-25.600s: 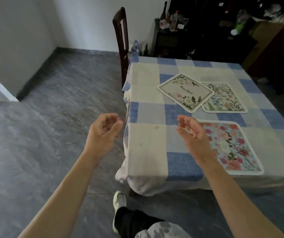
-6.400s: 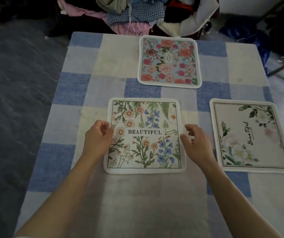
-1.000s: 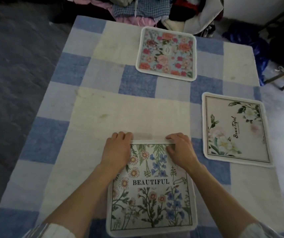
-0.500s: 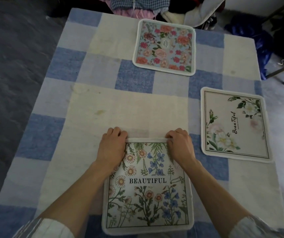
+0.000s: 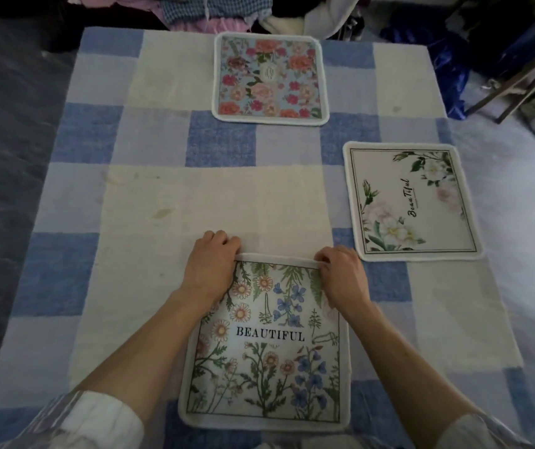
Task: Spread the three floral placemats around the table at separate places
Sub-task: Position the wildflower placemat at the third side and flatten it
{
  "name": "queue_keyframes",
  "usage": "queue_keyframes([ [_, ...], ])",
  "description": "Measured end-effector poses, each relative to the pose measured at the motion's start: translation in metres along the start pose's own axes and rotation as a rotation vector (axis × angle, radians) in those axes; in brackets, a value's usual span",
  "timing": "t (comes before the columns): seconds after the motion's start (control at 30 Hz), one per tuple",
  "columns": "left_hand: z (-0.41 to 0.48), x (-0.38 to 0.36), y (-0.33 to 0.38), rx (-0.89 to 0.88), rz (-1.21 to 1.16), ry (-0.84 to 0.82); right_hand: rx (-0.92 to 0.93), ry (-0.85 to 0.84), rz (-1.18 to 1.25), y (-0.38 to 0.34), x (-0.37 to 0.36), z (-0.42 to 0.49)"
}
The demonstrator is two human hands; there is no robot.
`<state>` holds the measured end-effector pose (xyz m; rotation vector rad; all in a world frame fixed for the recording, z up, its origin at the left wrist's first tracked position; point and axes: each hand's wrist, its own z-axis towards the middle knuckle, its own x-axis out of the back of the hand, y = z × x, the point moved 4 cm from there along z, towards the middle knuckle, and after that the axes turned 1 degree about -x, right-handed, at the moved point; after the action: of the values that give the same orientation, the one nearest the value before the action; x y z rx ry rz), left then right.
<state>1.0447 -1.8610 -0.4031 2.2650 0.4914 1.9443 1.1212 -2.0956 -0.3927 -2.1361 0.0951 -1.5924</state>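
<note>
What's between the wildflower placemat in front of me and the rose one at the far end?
In the head view, only bare tablecloth with a few faint stains lies between the wildflower placemat and the rose placemat.

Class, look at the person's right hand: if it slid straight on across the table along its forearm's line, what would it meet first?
The right hand, gripping the BEAUTIFUL placemat, points away and leftward, so probably bare tablecloth, then the near edge of the rose placemat; it likely misses the white placemat.
</note>
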Motion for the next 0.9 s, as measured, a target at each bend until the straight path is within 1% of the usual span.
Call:
queue_keyframes([
  [0.2,-0.007,0.005,-0.011,0.027,-0.001,0.026,-0.029,-0.008,0.014,0.011,-0.005,-0.014],
  [0.3,-0.015,0.002,-0.025,0.06,0.008,-0.035,-0.072,-0.013,0.001,0.017,-0.008,-0.018],
  [0.37,-0.02,-0.003,-0.031,0.042,0.038,-0.095,-0.073,-0.033,-0.028,0.019,-0.011,-0.022],
  [0.43,-0.022,-0.007,-0.034,0.031,0.026,-0.115,-0.072,-0.047,-0.042,0.02,-0.013,-0.028],
  [0.63,-0.022,-0.005,-0.037,0.038,-0.051,-0.046,-0.174,0.005,0.068,0.028,-0.008,-0.025],
  [0.77,-0.027,-0.002,-0.04,0.039,-0.051,-0.001,-0.15,-0.011,0.046,0.022,-0.013,-0.028],
  [0.9,-0.041,-0.002,-0.039,0.064,0.016,-0.035,-0.11,-0.026,0.034,0.016,-0.019,-0.034],
])
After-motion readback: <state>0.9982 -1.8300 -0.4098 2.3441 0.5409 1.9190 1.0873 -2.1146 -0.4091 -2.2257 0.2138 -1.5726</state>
